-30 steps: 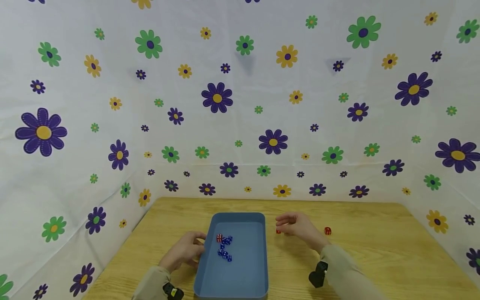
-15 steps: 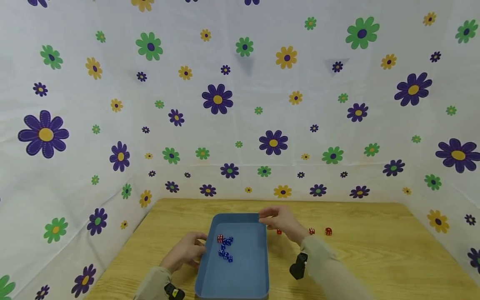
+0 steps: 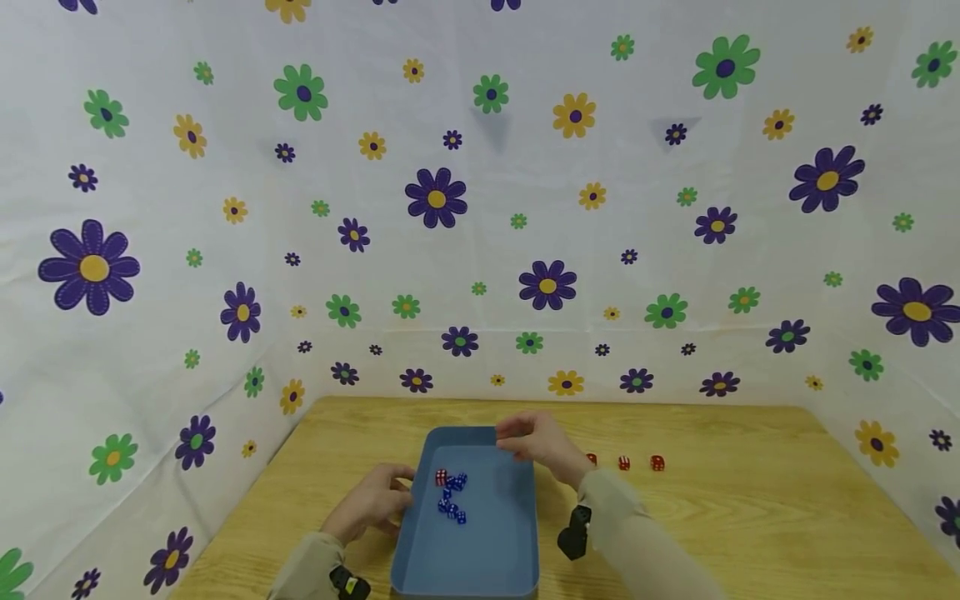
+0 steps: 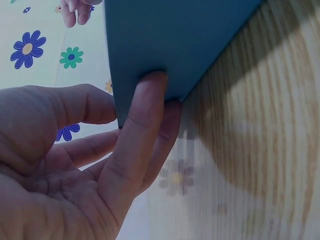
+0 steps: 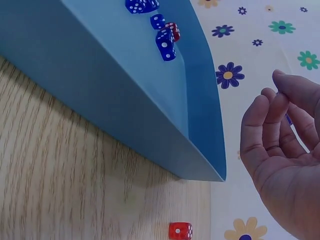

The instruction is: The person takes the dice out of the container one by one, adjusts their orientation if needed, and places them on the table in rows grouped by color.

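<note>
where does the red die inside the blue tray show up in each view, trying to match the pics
Head: lower part, slightly left of centre, the red die beside blue dice.
Left wrist: not in it.
Right wrist: upper middle, partly hidden by blue dice; the loose red die at the bottom is another, on the table.
Shared landmark: the blue tray, visible in all three views.
</note>
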A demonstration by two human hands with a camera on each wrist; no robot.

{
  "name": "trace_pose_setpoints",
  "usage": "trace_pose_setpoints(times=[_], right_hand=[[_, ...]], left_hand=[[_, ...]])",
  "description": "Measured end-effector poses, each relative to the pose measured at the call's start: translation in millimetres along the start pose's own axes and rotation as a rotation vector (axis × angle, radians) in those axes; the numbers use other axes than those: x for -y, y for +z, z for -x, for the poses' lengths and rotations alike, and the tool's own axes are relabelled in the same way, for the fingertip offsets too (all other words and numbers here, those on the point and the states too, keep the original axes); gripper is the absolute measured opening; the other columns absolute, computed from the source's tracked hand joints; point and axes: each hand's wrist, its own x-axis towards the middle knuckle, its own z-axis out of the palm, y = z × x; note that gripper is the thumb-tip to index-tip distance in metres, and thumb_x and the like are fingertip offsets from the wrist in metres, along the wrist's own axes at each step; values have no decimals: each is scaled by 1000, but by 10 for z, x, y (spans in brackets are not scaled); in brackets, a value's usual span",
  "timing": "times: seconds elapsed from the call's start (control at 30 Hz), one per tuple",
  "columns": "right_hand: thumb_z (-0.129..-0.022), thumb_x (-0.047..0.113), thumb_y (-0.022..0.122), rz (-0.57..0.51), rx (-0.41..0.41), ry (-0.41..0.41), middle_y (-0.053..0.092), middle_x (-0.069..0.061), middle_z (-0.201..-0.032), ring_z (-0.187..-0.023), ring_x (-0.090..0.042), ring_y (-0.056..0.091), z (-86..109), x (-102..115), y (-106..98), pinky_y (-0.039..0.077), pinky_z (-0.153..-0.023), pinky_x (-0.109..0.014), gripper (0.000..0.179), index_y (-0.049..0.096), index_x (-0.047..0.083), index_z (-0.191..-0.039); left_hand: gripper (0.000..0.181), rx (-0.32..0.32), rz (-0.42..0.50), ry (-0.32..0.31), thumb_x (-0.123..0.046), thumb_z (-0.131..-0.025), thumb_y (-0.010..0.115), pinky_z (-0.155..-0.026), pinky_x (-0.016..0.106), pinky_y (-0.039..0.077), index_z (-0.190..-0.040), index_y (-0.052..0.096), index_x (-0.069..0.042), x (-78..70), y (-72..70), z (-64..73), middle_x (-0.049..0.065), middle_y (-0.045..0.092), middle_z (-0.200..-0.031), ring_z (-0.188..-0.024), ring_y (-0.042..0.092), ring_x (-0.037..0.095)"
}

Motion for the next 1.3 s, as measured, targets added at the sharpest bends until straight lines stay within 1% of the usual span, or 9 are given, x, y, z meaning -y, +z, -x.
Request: trace_pose_setpoints(times=[0.17,0.3,0.43,0.6,0.83,0.97,1.07,1.17,1.3], right_hand=[[-89,13,71,-4,-4,18,71,-10,-109,-97,-28,66,-43,-17,70,59,-78,-33,26,69,4,-114],[-89,12,71,-25,9,15,70,-14,-111,-96,-27,66,-72,-29,139,59,-78,-32,26,69,3,-113],[-89,11,71,-35,27,1,70,-15,-111,-98,-30,66,-82,-30,225,59,-80,-37,27,68,0,-113],[-89,11,71,-32,44,-13,71,-13,-108,-93,-24,67,-96,-27,337,60,-79,-37,25,69,0,-111],[-89,10,70,-25,21,1,71,-11,-105,-92,-24,66,-160,25,441,60,-79,-35,22,70,2,-109],[-88,9,72,-33,-11,22,71,-10,-104,-87,-19,66,-197,31,507,60,-79,-36,22,70,2,-108],[-87,9,72,-34,-38,43,72,-9,-102,-87,-20,66,-231,1,570,60,-79,-39,21,71,2,-107],[-87,7,71,-36,-50,43,72,-10,-101,-91,-30,66,-253,-41,639,59,-76,-39,21,70,1,-107],[-86,8,73,-35,-71,50,72,-9,-99,-85,-29,65,-278,-98,750,58,-70,-32,23,71,0,-107]], left_hand=[[45,-3,3,4,-2,-89,55,-60,41,60,-133,51,4,-7,10,20,18,63,-104,-80,66,24],[43,-6,-5,14,-2,-89,55,-59,41,60,-132,52,4,-19,19,35,18,64,-103,-79,66,23],[44,-2,-6,-2,-2,-90,56,-60,40,60,-132,52,5,-14,18,30,18,64,-103,-80,66,23],[43,4,0,0,-1,-89,56,-60,42,60,-131,52,6,10,30,38,18,64,-102,-80,65,23],[44,3,10,-10,-2,-90,55,-60,40,60,-133,50,4,-29,15,21,17,62,-102,-80,66,23],[44,1,9,4,-1,-90,54,-60,41,60,-133,50,5,-49,12,27,18,62,-102,-79,66,23],[44,1,3,7,-1,-89,54,-61,42,60,-133,50,6,-52,16,29,18,62,-102,-80,66,23],[45,2,5,7,-2,-89,55,-61,43,60,-133,50,5,-38,19,22,18,62,-103,-80,66,24],[45,10,10,10,-2,-90,55,-61,42,60,-134,50,5,-7,14,9,18,63,-104,-81,66,24]])
